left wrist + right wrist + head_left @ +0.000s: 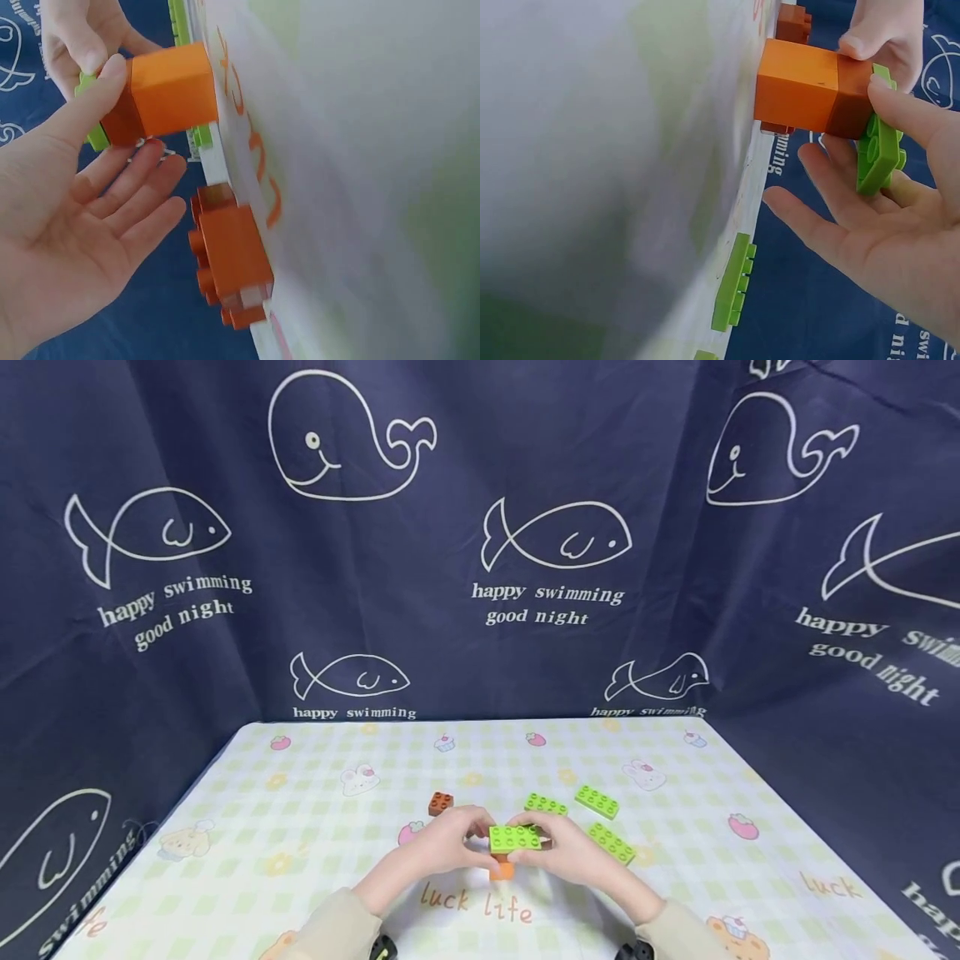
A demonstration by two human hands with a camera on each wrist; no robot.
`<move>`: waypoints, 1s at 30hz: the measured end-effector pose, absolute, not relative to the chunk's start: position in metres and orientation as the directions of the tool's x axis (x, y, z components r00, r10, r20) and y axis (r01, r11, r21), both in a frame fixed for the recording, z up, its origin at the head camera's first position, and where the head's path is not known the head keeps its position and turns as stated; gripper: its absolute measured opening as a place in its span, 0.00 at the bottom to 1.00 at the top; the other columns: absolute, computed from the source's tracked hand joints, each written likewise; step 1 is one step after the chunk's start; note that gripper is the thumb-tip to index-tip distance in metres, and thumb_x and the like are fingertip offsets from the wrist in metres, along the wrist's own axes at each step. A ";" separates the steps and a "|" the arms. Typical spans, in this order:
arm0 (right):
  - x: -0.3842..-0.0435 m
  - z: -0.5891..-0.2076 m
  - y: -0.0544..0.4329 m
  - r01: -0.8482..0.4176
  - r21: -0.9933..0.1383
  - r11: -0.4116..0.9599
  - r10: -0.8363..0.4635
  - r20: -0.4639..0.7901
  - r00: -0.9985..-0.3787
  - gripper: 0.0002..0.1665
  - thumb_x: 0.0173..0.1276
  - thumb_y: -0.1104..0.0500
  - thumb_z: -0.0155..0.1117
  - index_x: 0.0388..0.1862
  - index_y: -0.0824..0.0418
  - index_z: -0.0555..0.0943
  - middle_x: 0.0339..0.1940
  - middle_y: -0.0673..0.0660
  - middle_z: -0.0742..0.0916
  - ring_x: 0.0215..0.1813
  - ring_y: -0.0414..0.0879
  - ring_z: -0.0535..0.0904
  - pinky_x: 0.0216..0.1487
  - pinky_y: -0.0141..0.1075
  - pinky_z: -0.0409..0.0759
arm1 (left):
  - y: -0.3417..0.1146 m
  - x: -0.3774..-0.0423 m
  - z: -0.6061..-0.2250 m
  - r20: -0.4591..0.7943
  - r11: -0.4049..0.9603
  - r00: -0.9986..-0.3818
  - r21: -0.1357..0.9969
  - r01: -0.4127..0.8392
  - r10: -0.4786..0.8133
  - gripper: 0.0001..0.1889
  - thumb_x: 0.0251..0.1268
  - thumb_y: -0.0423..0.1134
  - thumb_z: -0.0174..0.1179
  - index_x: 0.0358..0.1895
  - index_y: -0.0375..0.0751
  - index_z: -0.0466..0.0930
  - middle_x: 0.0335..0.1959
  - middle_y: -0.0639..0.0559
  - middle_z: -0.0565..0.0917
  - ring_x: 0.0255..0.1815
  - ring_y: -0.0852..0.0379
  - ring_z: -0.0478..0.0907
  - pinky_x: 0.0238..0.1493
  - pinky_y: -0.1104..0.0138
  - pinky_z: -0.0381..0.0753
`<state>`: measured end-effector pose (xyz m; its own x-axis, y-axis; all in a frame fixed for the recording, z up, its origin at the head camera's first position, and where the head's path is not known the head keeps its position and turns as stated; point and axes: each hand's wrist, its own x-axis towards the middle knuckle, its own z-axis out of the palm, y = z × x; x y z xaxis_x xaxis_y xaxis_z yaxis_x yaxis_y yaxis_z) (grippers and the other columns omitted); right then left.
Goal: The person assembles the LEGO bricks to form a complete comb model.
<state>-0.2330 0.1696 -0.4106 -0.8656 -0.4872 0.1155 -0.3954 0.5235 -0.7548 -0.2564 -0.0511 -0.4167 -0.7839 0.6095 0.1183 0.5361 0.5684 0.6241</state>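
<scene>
A stack of toy building bricks is between my hands: an orange block (176, 86) at the bottom, a brown brick (853, 94) above it, and a flat light-green brick (514, 838) with studs on top. The green brick reaches out past the brown one on the right. My left hand (452, 839) holds the stack's left side, its thumb against the brown brick beside the green one. My right hand (558, 850) pinches the green brick, thumb at the near edge and fingers behind. The orange block's base is at the cloth; whether it touches is hard to tell.
Beyond the left hand sits a loose brown brick (441, 803). To the right lie three light-green bricks: one behind the right hand (546, 804), another farther back (597, 802), a third nearer (611, 843). A patterned cloth (322, 835) covers the table; a dark curtain (450, 635) hangs behind.
</scene>
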 end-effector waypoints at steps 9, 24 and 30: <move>-0.233 -0.414 0.167 -0.398 -0.737 0.546 -0.474 0.119 -0.873 0.28 0.58 0.46 0.68 0.54 0.60 0.77 0.53 0.56 0.82 0.56 0.53 0.76 0.51 0.42 0.80 | -0.077 -0.257 -0.416 0.120 0.579 -0.807 0.636 0.510 0.579 0.22 0.49 0.49 0.70 0.45 0.42 0.78 0.41 0.53 0.82 0.45 0.56 0.78 0.48 0.62 0.79; -0.233 -0.413 0.168 -0.395 -0.729 0.559 -0.469 0.114 -0.876 0.29 0.57 0.46 0.68 0.54 0.59 0.77 0.52 0.55 0.82 0.54 0.52 0.76 0.50 0.41 0.79 | -0.100 -0.256 -0.418 0.130 0.621 -0.834 0.608 0.495 0.537 0.21 0.50 0.44 0.70 0.45 0.37 0.78 0.43 0.47 0.82 0.45 0.51 0.78 0.49 0.58 0.78; -0.233 -0.415 0.168 -0.387 -0.737 0.555 -0.463 0.113 -0.879 0.26 0.57 0.46 0.69 0.52 0.55 0.78 0.49 0.52 0.82 0.53 0.50 0.77 0.52 0.45 0.79 | -0.105 -0.259 -0.419 0.128 0.620 -0.837 0.614 0.488 0.532 0.20 0.49 0.42 0.71 0.44 0.35 0.78 0.42 0.46 0.82 0.41 0.53 0.78 0.45 0.61 0.79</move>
